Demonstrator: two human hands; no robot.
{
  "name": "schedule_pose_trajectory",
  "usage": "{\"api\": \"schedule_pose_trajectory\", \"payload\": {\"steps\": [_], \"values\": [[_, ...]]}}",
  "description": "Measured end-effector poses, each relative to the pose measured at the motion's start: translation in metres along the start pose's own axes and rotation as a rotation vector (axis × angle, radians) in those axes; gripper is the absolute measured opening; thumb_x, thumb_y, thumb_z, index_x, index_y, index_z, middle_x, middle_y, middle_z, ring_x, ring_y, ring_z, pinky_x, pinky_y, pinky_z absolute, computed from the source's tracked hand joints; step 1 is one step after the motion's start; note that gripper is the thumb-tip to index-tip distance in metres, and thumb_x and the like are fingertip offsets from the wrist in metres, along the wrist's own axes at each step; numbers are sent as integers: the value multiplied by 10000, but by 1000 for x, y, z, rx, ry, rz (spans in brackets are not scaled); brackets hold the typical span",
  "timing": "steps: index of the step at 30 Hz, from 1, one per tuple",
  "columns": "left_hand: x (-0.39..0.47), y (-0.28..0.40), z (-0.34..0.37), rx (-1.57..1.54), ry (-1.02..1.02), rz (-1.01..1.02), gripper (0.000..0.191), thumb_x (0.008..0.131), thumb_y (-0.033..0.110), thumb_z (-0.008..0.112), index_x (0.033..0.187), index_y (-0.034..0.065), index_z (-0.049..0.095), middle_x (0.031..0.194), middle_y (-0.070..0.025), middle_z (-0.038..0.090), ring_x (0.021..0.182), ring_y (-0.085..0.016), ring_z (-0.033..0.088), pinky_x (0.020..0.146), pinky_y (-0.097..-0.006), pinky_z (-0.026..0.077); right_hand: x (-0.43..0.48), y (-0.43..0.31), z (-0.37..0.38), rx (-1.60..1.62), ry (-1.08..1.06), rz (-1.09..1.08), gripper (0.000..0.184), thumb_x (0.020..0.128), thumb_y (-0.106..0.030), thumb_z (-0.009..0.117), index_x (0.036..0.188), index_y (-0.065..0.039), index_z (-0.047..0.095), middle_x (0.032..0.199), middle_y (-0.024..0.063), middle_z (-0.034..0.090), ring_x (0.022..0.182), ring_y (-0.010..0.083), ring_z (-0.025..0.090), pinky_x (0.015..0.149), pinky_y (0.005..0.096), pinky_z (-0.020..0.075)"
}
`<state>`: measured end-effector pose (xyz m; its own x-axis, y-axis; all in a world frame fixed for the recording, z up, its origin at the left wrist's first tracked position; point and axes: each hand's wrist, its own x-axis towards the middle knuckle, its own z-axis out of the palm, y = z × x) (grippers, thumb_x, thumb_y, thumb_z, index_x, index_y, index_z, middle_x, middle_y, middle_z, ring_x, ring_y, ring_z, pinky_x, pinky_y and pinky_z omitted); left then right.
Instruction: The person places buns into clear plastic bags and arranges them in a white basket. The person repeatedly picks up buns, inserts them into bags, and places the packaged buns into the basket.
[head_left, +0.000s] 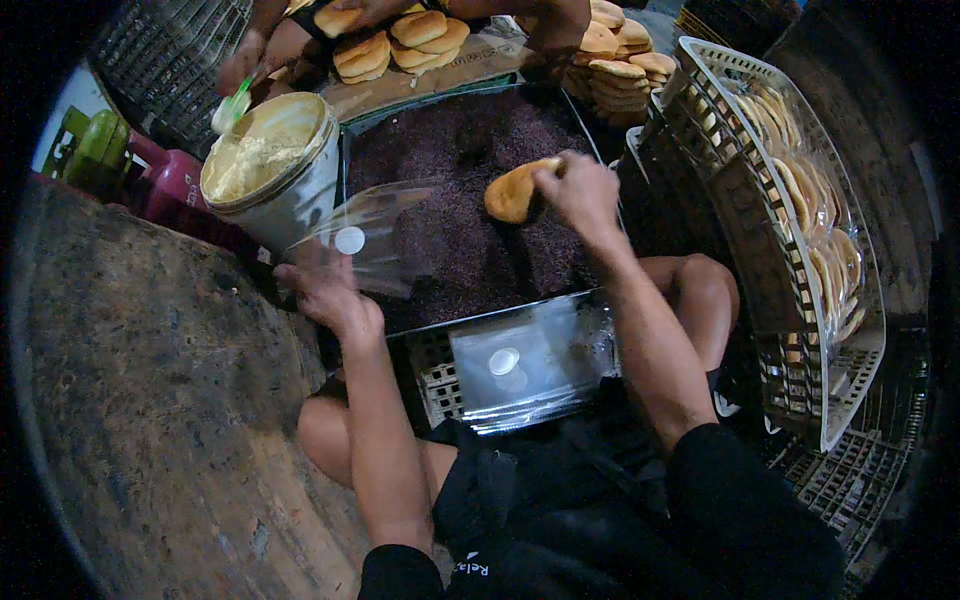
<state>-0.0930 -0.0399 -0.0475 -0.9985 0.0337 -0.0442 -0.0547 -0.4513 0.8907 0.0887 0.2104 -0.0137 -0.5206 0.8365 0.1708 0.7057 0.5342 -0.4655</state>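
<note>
My right hand (581, 191) grips one end of a golden bread bun (511, 193) and holds it over a wide metal tray (480, 135) covered with dark brown sprinkles or crumbs. At the tray's left edge my left hand (334, 289) holds a clear plastic bag (390, 247) that bears a round white label. Both hands are slightly blurred by motion. A stack of clear plastic bags (540, 367) with a similar round label lies in front of me, between the tray and my lap.
A bucket of pale cream (319, 187) stands left of the tray. Beyond it, another person's hand (244, 67) holds a green-handled tool near stacked buns (420, 37). A white plastic crate (832, 420) with bagged buns stands at right. Gas cylinders (176, 180) are at left.
</note>
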Motion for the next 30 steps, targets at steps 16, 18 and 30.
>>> {"api": "schedule_pose_trajectory", "payload": {"steps": [16,18,30], "values": [[-77,-2,60,117,-283,40,794,986,654,265,1433,3,352,1338,-274,513,1079,-363,629,844,-452,589,-63,4,-66,1282,-287,237,429,890,-206,660,1240,33,599,1099,95,662,1033,142,595,943,268,432],[-91,6,58,76,-454,-118,799,974,684,240,1468,61,314,1330,-273,526,1070,-339,635,824,-450,585,-67,-6,-68,1218,-283,189,444,897,-216,660,1260,28,581,1093,89,664,1033,136,591,942,267,428],[-100,17,57,-81,-643,-544,462,952,270,642,1333,71,476,1293,-105,579,1150,-247,603,952,-428,528,-78,-29,-73,912,-355,123,584,909,-241,662,1387,-12,417,1277,216,577,1158,242,573,965,355,452]]}}
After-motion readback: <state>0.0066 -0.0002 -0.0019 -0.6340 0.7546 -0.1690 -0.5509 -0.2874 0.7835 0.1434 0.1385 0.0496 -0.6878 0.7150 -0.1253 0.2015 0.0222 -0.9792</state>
